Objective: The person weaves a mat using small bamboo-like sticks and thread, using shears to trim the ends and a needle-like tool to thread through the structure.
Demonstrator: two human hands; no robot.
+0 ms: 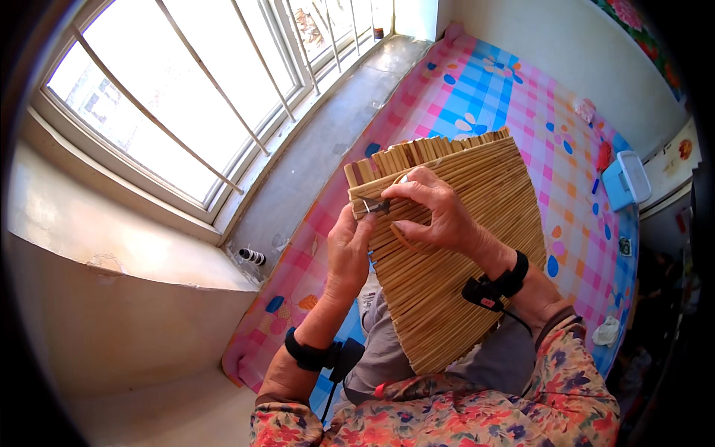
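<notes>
While left hand (347, 249) steadies straw mat (462, 246), right-hand fingers (406, 191) pinch its edge.

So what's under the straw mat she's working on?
The straw mat rests on the person's lap in grey trousers, over a checked pink-and-blue bed sheet. Whatever lies directly beneath the mat's middle is covered.

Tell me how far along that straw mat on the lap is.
Done: most of the straw mat looks bound, its stalks lying tight from the lap up to the far edge. In hand: the left hand grips the upper left corner while the right hand pinches a small dark tool there, by a pale thread. Left: the stalk ends along the top stand uneven, apparently untrimmed.
</notes>
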